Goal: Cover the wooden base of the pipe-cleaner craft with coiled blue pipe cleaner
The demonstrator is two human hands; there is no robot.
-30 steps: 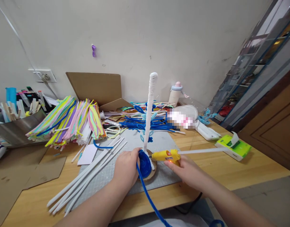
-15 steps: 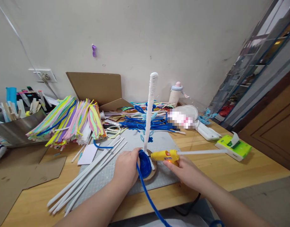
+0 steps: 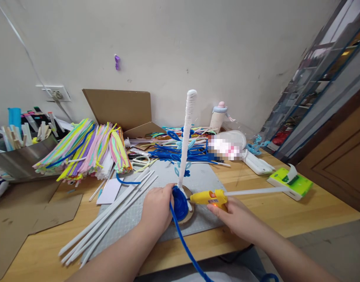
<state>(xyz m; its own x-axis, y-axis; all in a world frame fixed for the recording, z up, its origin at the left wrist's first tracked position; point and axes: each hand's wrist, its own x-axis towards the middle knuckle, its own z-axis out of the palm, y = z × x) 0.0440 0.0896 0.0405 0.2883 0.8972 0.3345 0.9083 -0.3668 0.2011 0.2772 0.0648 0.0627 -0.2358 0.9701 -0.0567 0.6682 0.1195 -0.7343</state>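
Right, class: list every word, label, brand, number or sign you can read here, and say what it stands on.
No text is readable.
Yellow glue gun: dark label print, too small to read.
Green tissue pack: any print is too small or blurred to make out.

txt: none legible | lbl (image 3: 213,201) on glue gun (image 3: 202,197): too sm.

Blue coil (image 3: 180,204) below a white, ribbed post (image 3: 184,145)
Right of this post, the glue gun (image 3: 205,197) is yellow and the tissue pack (image 3: 302,185) is green; left of it, the fuzzy bundles (image 3: 93,153) mix yellow, pink and purple.
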